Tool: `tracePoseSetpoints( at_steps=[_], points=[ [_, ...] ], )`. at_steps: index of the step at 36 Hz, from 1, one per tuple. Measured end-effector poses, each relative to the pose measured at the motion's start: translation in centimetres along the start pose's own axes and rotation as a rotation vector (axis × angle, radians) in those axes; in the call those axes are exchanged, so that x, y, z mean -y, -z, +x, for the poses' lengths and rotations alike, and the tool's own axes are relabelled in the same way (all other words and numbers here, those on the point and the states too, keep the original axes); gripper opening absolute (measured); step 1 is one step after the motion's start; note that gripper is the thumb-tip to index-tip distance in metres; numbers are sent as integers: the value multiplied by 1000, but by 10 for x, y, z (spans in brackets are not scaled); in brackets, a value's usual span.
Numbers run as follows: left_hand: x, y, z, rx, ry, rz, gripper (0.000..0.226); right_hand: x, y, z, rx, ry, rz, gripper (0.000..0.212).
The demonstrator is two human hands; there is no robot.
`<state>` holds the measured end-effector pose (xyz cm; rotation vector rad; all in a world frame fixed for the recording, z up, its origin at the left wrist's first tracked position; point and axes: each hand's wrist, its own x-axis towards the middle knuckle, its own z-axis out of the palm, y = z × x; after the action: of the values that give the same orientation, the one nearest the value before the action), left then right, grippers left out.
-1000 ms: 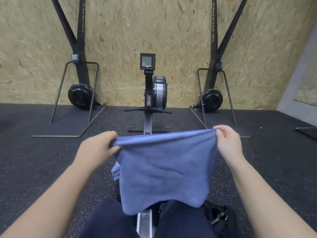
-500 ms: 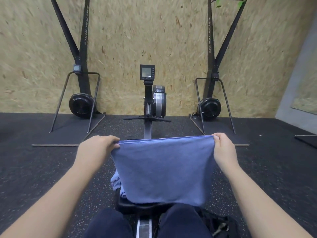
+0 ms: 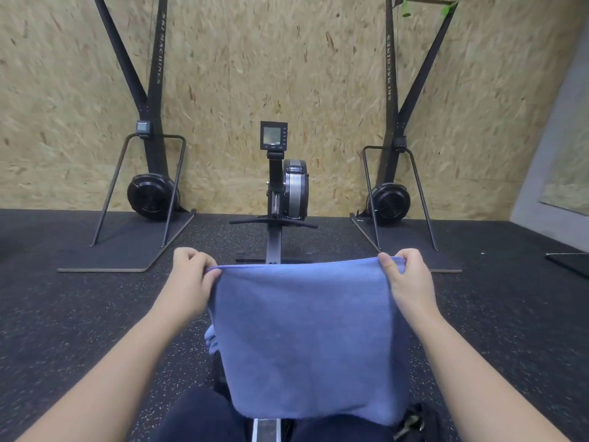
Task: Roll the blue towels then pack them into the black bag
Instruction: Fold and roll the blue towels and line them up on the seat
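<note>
A black bag (image 3: 414,421) lies low at the right beside the knees. Above them hangs a blue towel (image 3: 306,339), its top corners pinched in the grip of the left hand (image 3: 191,282) and right hand (image 3: 406,279). Beyond stands a rowing machine (image 3: 287,186).

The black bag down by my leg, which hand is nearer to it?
Right. The right hand pinches the towel's upper right corner, on the same side as the black bag, which lies low at the right. The left hand pinches the upper left corner, across the towel from it.
</note>
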<state>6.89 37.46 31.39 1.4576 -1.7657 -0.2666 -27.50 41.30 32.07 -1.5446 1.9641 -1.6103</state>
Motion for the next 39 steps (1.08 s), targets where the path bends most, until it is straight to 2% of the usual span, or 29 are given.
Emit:
tracePoseSetpoints(
  at_steps=[2, 5, 9, 12, 16, 19, 21, 25, 27, 32, 33, 36, 39],
  points=[
    [-1, -2, 1, -19, 41, -61, 23, -1, 1, -1, 34, -21, -10, 30],
    [-6, -3, 2, -74, 155, -176, 20, -3, 1, -2, 68, -29, -56, 28],
    [-9, -8, 4, -141, 206, -296, 24, -7, -3, -3, 11, -36, -66, 27],
    [-16, -11, 4, -134, 227, -382, 26, -2, -9, -5, -49, -99, 28, 33],
    [-31, -15, 3, -101, 227, -487, 14, 20, -21, -11, -16, -159, 235, 38],
    [-47, -14, -3, -25, 187, -599, 6, 35, -28, -15, 83, -200, 375, 44],
    [-58, -11, -10, 54, 120, -635, 11, 44, -31, -17, 148, -220, 419, 34],
    [-69, -10, -17, 176, -27, -555, 21, 60, -32, -24, 293, -216, 501, 12],
    [-75, -9, -20, 254, -43, -544, 16, 68, -31, -30, 342, -182, 514, 7],
    [-95, -7, -31, 488, -91, -654, 27, 89, -27, -42, 419, -120, 498, 8],
    [-97, -8, -32, 506, -123, -654, 30, 91, -26, -44, 427, -102, 489, 8],
    [-101, -8, -33, 429, -202, -542, 31, 95, -21, -46, 434, -39, 409, 8],
    [-103, -8, -33, 386, -272, -392, 29, 98, -19, -47, 426, 18, 327, 15]
  ],
)
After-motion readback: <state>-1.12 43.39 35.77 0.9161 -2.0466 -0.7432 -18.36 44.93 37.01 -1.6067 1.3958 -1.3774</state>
